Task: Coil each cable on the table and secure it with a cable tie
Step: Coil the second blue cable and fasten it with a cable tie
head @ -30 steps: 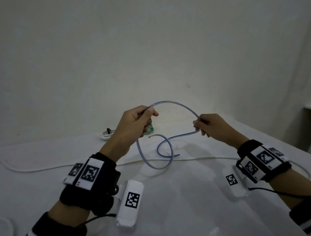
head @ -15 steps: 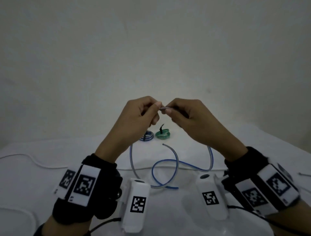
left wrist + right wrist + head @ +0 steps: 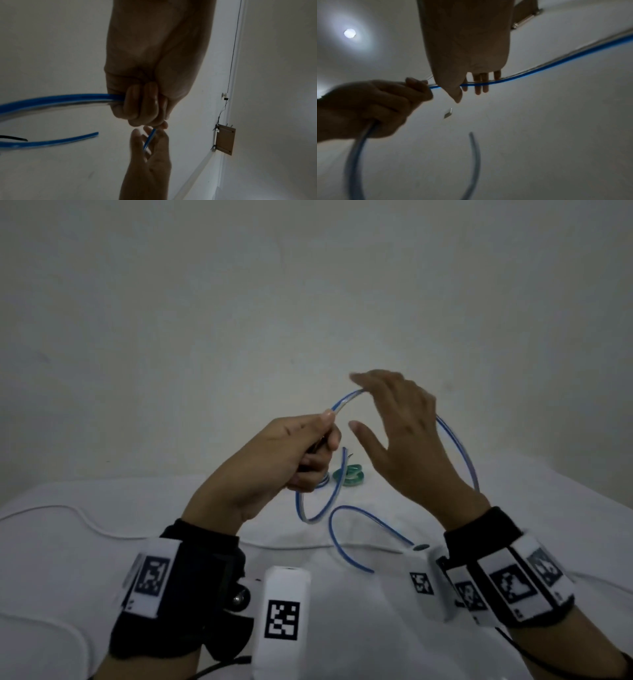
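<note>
A blue and clear cable arcs in the air above the white table. My left hand grips it in a fist, with strands leaving the fist both ways. My right hand is spread with straight fingers, and the cable runs across those fingers. Loose loops hang below the hands, and one end lies on the table. A short black piece shows inside the left fist; what it is I cannot tell.
A green coil and a blue coil lie at the back of the table. A white cable snakes across the left side. The plain wall stands close behind.
My hands, pinched together half a second ago, have come apart. The right hand has opened and risen up and right along the cable, drawing out a larger arc.
</note>
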